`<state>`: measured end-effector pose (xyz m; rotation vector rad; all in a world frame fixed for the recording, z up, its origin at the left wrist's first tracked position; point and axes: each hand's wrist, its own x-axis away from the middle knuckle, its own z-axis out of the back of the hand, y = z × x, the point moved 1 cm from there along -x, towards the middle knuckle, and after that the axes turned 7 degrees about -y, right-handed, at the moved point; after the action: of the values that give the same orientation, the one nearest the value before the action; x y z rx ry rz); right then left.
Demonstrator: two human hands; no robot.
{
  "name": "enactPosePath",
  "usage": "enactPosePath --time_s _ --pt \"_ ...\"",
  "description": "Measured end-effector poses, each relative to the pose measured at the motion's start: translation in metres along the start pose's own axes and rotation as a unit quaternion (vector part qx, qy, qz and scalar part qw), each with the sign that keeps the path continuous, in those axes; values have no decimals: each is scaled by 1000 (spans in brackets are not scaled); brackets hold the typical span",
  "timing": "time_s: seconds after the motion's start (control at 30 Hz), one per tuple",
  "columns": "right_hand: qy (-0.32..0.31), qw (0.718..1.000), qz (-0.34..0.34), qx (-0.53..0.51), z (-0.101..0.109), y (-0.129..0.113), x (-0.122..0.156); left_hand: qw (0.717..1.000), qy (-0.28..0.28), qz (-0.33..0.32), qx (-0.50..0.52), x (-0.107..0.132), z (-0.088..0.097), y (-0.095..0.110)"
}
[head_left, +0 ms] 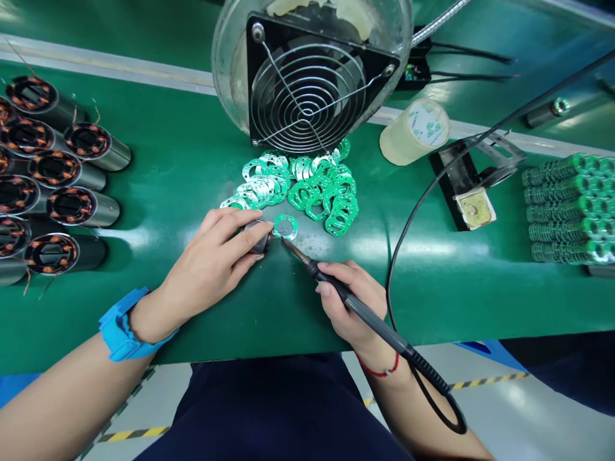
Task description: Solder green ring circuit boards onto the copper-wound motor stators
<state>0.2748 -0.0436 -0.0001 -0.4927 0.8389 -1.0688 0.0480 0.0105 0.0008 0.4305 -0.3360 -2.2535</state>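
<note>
My left hand (218, 256) is closed around a small dark metal motor stator (260, 235) lying on its side, with copper windings at its right end. Right beside that end is a green ring-shaped circuit board (286, 221). My right hand (353, 298) grips a soldering iron (358, 307) like a pen. Its tip points up and left and lies at the ring's lower edge; whether it touches is too small to tell. Behind the ring, several loose green ring boards (314, 186) are heaped in two groups.
A fan (307, 96) with a wire guard stands over the boards. Wound stators (62, 169) fill the left side. To the right are a tape roll (408, 134), a soldering iron stand (464, 169) with a sponge (475, 208), and stacked ring boards (571, 211). The iron's black cable (408, 221) crosses the bench.
</note>
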Motion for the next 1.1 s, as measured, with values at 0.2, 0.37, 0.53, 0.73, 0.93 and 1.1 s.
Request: enactPosePath --time_s 0.2,0.37,0.53,0.73,0.93,1.1 --pt "5 1000 -1 -2 0 0 1 1000 -1 -1 10 1 -1 -1" --pt "15 1000 -16 -18 1 1 3 1000 0 -2 7 0 0 -1" --pt "38 999 -17 -30 1 3 4 1000 -9 -2 7 0 0 -1" --pt "31 999 -18 -7 1 6 7 1000 -16 1 10 0 0 0" --pt "3 999 -22 -37 6 1 6 1000 -17 2 9 1 -1 0" --pt "-53 994 -68 -67 11 -5 -1 1000 -12 -1 18 0 0 0"
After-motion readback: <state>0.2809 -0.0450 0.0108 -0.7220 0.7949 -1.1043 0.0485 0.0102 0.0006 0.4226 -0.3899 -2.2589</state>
